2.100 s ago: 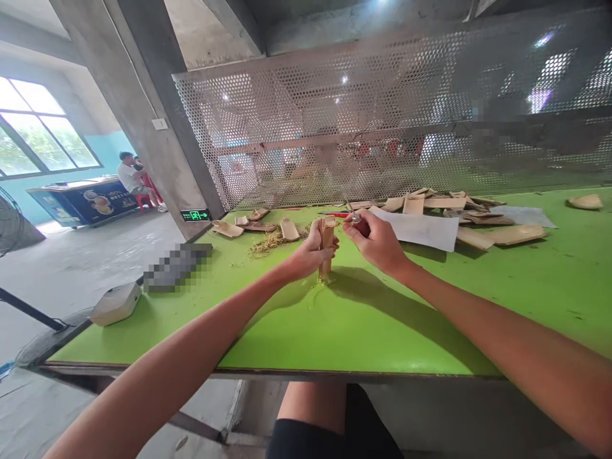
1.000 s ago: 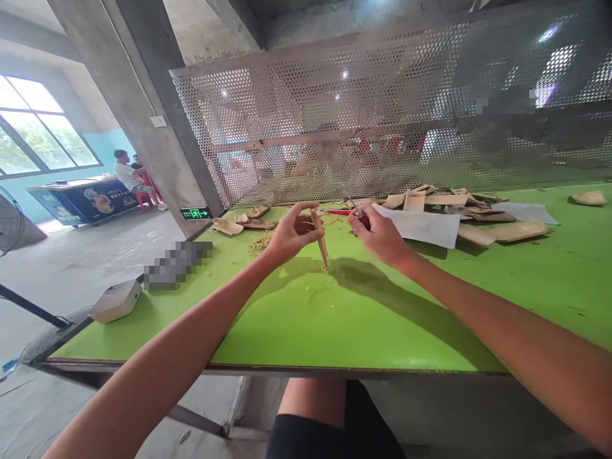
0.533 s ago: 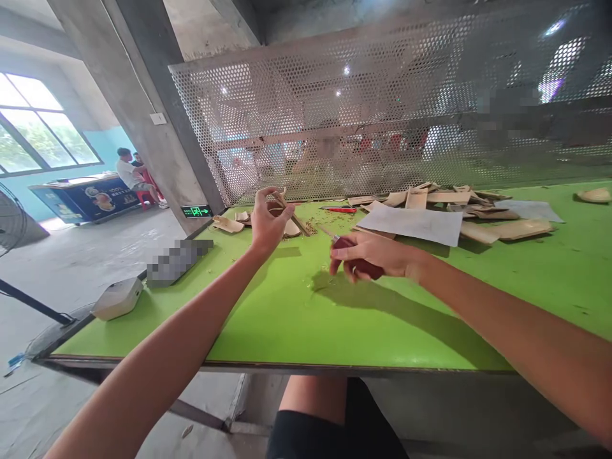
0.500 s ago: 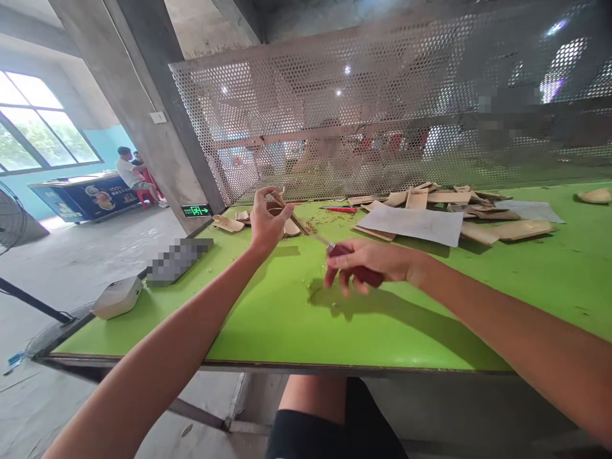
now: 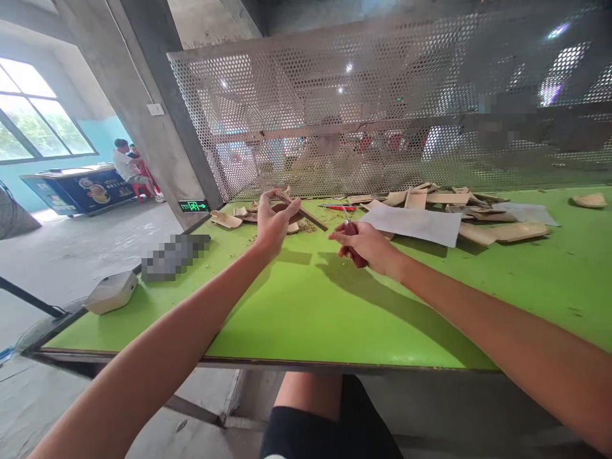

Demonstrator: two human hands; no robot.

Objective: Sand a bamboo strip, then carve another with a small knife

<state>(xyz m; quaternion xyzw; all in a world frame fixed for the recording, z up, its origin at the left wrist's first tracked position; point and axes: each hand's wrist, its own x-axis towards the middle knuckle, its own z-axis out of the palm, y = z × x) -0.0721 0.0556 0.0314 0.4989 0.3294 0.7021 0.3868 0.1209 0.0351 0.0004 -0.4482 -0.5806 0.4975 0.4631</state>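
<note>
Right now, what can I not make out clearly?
Head view:
Dark red knife handle: mostly hidden by the right hand.
Thin wooden strip: its held end hidden by the left hand.
Grey object on the green table: pixelated.
Room behind the perforated metal screen: blurred by its holes.

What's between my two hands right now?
In the head view, the thin wooden strip in your left hand points toward your right hand, over the green tabletop.

Left hand (image 5: pixel 273 226) raised, fingers pinching; right hand (image 5: pixel 366 245) curled closed.
</note>
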